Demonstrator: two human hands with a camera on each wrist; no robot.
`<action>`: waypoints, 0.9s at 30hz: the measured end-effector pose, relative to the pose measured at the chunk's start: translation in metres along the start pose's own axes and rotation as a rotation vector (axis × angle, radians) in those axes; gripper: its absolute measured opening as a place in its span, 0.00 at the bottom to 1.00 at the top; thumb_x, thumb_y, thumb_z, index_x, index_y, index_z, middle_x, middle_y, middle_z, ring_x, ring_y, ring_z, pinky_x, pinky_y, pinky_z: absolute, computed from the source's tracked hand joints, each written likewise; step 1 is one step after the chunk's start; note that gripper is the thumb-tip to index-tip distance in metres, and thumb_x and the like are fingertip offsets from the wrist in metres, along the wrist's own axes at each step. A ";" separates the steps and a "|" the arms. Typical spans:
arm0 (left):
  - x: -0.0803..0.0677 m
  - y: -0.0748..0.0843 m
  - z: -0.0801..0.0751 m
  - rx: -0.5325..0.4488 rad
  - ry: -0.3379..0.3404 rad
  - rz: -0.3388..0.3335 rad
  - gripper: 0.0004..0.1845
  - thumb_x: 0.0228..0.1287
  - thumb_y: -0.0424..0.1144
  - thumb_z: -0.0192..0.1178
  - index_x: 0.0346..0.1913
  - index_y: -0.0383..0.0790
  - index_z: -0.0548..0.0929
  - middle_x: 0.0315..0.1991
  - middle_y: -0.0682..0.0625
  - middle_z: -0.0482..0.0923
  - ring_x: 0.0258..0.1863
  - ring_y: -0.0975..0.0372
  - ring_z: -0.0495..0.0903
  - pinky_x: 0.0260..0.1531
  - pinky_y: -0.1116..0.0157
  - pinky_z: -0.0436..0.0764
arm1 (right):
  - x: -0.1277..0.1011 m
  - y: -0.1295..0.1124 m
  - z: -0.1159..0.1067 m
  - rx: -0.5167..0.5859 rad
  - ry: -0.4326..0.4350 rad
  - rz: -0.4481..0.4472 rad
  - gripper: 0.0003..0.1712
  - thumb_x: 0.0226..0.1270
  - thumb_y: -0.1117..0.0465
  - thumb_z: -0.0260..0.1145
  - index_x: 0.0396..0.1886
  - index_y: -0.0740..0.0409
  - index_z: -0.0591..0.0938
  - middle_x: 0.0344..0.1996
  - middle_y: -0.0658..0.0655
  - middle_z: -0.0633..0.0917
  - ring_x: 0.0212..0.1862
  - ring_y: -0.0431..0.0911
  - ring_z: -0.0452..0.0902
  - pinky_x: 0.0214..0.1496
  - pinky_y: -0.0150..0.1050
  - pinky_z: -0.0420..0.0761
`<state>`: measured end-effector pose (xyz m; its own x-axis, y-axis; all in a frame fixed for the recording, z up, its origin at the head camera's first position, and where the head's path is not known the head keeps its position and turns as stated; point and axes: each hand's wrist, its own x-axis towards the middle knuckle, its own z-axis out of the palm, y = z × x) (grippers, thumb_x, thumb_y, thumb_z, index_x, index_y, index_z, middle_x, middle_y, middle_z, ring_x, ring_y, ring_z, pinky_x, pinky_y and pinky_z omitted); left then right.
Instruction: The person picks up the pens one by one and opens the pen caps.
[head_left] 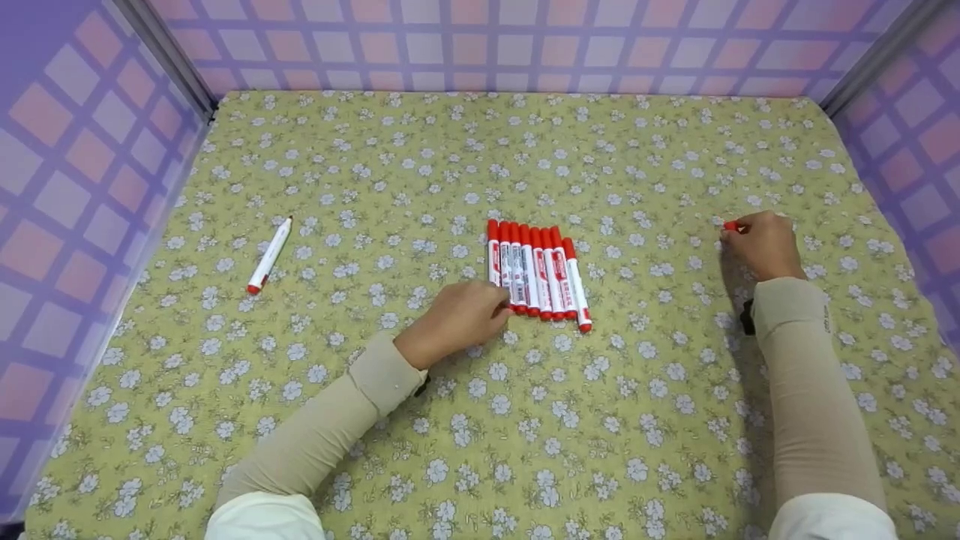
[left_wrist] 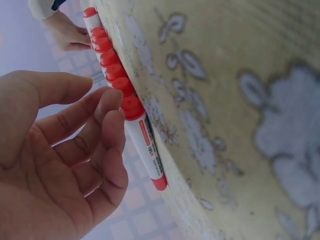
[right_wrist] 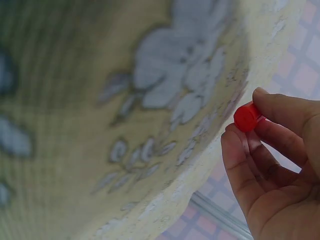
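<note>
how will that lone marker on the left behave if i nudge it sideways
The lone marker looks round-barrelled and lies flat on the floral cloth, so it would probably roll rather than slide. It seems stiff plastic and likely light. The soft-looking cloth may slow it quickly.

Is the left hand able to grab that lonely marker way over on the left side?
Probably yes. The left hand rests at the row of markers, and only bare flowered cloth lies between it and the lone marker.
</note>
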<state>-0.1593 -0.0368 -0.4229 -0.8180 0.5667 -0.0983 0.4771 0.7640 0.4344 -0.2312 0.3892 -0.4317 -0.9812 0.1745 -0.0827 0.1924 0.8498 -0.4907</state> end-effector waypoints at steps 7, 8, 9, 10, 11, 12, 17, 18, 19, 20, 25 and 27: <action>-0.001 0.001 -0.002 0.003 -0.014 -0.018 0.10 0.69 0.41 0.55 0.34 0.41 0.83 0.22 0.52 0.75 0.19 0.64 0.67 0.20 0.68 0.65 | 0.000 0.001 -0.001 0.004 -0.021 0.012 0.22 0.70 0.59 0.60 0.55 0.74 0.78 0.46 0.78 0.81 0.27 0.48 0.77 0.25 0.37 0.72; -0.001 0.001 -0.002 0.000 -0.014 -0.013 0.10 0.69 0.41 0.55 0.34 0.41 0.83 0.22 0.52 0.75 0.19 0.64 0.67 0.20 0.68 0.65 | 0.000 0.001 -0.001 0.002 -0.023 0.010 0.22 0.70 0.60 0.60 0.55 0.74 0.78 0.46 0.78 0.81 0.27 0.47 0.77 0.25 0.37 0.72; -0.001 0.001 -0.002 -0.003 -0.013 -0.009 0.10 0.70 0.40 0.55 0.33 0.41 0.83 0.22 0.51 0.75 0.19 0.64 0.66 0.20 0.69 0.65 | 0.000 0.002 -0.002 0.000 -0.026 0.007 0.22 0.70 0.60 0.60 0.55 0.74 0.78 0.46 0.78 0.81 0.27 0.47 0.77 0.25 0.36 0.72; -0.001 0.001 -0.003 -0.006 -0.013 -0.006 0.10 0.70 0.40 0.55 0.33 0.41 0.83 0.21 0.51 0.74 0.18 0.64 0.66 0.20 0.69 0.65 | 0.000 0.002 -0.002 -0.001 -0.030 0.008 0.22 0.70 0.60 0.60 0.55 0.74 0.78 0.46 0.78 0.81 0.27 0.47 0.77 0.25 0.36 0.72; -0.001 0.001 -0.003 -0.010 -0.013 -0.004 0.10 0.70 0.39 0.55 0.32 0.41 0.82 0.21 0.51 0.74 0.18 0.64 0.66 0.20 0.69 0.65 | 0.000 0.001 -0.002 -0.002 -0.034 0.008 0.22 0.70 0.60 0.60 0.56 0.74 0.78 0.46 0.78 0.80 0.29 0.49 0.78 0.26 0.36 0.73; -0.001 0.000 -0.003 -0.013 -0.013 -0.003 0.10 0.70 0.39 0.55 0.31 0.41 0.82 0.21 0.51 0.74 0.18 0.64 0.66 0.20 0.69 0.65 | 0.000 0.001 -0.002 0.000 -0.038 0.010 0.23 0.70 0.60 0.60 0.56 0.74 0.77 0.47 0.78 0.80 0.30 0.51 0.79 0.26 0.36 0.73; -0.001 0.000 -0.003 -0.023 -0.012 -0.004 0.10 0.69 0.38 0.54 0.30 0.41 0.81 0.20 0.52 0.73 0.18 0.65 0.65 0.19 0.69 0.64 | -0.001 0.002 -0.002 0.006 -0.062 0.028 0.24 0.71 0.59 0.59 0.58 0.74 0.76 0.51 0.78 0.78 0.41 0.61 0.79 0.32 0.42 0.77; -0.001 0.000 -0.003 -0.023 -0.012 -0.004 0.10 0.69 0.38 0.55 0.30 0.41 0.81 0.20 0.52 0.73 0.18 0.65 0.65 0.19 0.69 0.64 | -0.001 0.003 -0.002 0.008 -0.067 0.031 0.24 0.71 0.59 0.59 0.58 0.74 0.76 0.51 0.78 0.78 0.42 0.61 0.79 0.34 0.44 0.78; -0.001 0.000 -0.003 -0.026 -0.011 -0.003 0.10 0.69 0.38 0.54 0.29 0.41 0.81 0.20 0.51 0.73 0.18 0.64 0.65 0.19 0.69 0.65 | -0.001 0.003 -0.003 0.010 -0.073 0.033 0.25 0.71 0.58 0.59 0.59 0.74 0.75 0.51 0.78 0.77 0.44 0.63 0.78 0.36 0.46 0.78; -0.001 0.000 -0.003 -0.027 -0.012 -0.004 0.10 0.69 0.38 0.54 0.29 0.41 0.81 0.20 0.51 0.73 0.18 0.64 0.66 0.20 0.69 0.65 | -0.001 0.003 -0.003 0.013 -0.077 0.034 0.25 0.71 0.58 0.59 0.59 0.74 0.75 0.52 0.79 0.77 0.45 0.64 0.78 0.38 0.48 0.79; -0.002 -0.001 -0.004 -0.042 -0.015 -0.027 0.11 0.69 0.39 0.55 0.29 0.42 0.81 0.21 0.52 0.73 0.19 0.64 0.66 0.20 0.68 0.65 | -0.002 0.003 -0.004 0.021 -0.094 0.038 0.27 0.72 0.57 0.58 0.61 0.74 0.73 0.55 0.79 0.75 0.49 0.67 0.77 0.46 0.57 0.78; -0.002 -0.001 -0.005 -0.051 -0.017 -0.038 0.10 0.69 0.40 0.55 0.30 0.42 0.82 0.21 0.52 0.74 0.19 0.64 0.67 0.21 0.68 0.66 | -0.002 0.003 -0.005 0.016 -0.094 0.039 0.28 0.72 0.57 0.59 0.62 0.74 0.71 0.55 0.79 0.75 0.50 0.67 0.77 0.47 0.58 0.78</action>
<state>-0.1600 -0.0402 -0.4193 -0.8292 0.5435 -0.1306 0.4286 0.7682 0.4755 -0.2286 0.3933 -0.4289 -0.9702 0.1593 -0.1827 0.2312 0.8349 -0.4994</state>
